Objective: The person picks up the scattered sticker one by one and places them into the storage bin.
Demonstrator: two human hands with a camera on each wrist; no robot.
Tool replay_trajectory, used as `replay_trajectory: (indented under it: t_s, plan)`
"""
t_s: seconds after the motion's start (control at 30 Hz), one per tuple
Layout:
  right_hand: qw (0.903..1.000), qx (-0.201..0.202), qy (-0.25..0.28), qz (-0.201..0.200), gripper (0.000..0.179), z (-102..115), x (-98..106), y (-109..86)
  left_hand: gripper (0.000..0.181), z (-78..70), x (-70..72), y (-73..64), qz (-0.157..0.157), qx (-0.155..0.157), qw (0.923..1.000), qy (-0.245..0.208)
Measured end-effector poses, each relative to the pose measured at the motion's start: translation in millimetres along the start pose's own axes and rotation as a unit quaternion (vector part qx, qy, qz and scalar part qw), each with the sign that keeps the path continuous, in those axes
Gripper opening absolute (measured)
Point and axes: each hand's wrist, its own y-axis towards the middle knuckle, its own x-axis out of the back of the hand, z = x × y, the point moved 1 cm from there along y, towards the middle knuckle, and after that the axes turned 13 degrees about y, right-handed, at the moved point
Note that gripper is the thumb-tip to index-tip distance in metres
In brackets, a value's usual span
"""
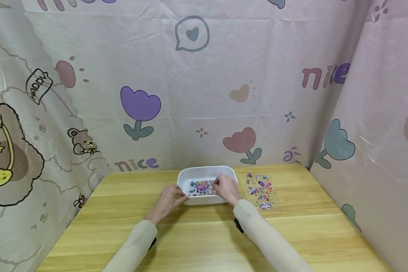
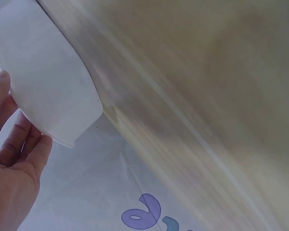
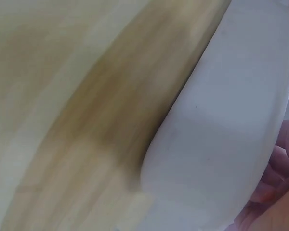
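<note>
A white plastic basin (image 1: 207, 200) with rounded corners stands on the wooden table, and small colourful cartoon stickers (image 1: 201, 187) cover part of its floor. At its front left corner my left hand (image 1: 170, 198) grips the rim, with thumb and fingers on either side of it; the left wrist view shows this hand (image 2: 21, 154) against the basin's wall (image 2: 48, 77). My right hand (image 1: 227, 187) reaches over the right front rim, fingertips bent down at the right side of the stickers. The right wrist view catches only part of its curled fingers (image 3: 279, 163) behind the basin wall (image 3: 212, 115); anything between the fingertips is hidden.
To the right of the basin a clear sheet with several colourful cartoon stickers (image 1: 263, 190) lies flat on the wooden table (image 1: 197, 238). Printed curtains (image 1: 190, 94) hang behind the table's far edge and along both sides.
</note>
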Motion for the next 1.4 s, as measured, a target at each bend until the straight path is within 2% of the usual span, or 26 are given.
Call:
replay_trajectory:
  t_s: [0.1,0.2,0.33,0.57,0.77,0.97,1.17,1.3,1.4]
  plan:
    - [0.9994,0.020,0.005,-0.030,0.012,-1.8,4.1,-3.8,0.006,0.5,-0.1,-0.1,-0.002,0.001,1.0000,0.000]
    - [0.9981,0.021,0.020,-0.055,0.010,-4.4,11.1,-7.2,0.007,0.6,0.5,0.1,-0.004,0.000,1.0000,0.001]
    - [0.9963,0.006,0.040,-0.075,0.009,-11.5,21.8,-11.5,0.007,0.4,1.7,0.2,-0.004,-0.001,1.0000,0.001]
    - [0.9949,-0.030,0.032,-0.091,0.010,-29.1,36.3,-17.4,0.006,1.0,2.2,-0.5,-0.002,-0.001,1.0000,-0.001]
    - [0.9916,-0.054,0.048,-0.108,0.013,-43.6,48.4,-22.7,0.005,0.7,1.2,-0.8,0.002,0.011,0.9999,0.000]
    - [0.9929,-0.076,0.025,-0.088,0.010,-64.1,65.8,-34.0,0.006,0.1,1.0,-0.6,0.006,0.016,0.9999,0.000]
    - [0.9928,-0.115,0.005,-0.033,0.011,-89.6,81.2,-48.1,0.005,-0.5,1.0,-0.7,0.010,0.015,0.9998,-0.002]
    - [0.9871,-0.160,0.001,0.005,0.026,-103.9,92.9,-58.8,0.005,-0.3,0.4,-1.0,0.009,0.012,0.9999,-0.004]
    - [0.9831,-0.181,-0.021,0.010,0.038,-111.4,104.5,-66.1,0.005,-0.6,0.4,-1.0,0.007,0.009,0.9999,-0.008]
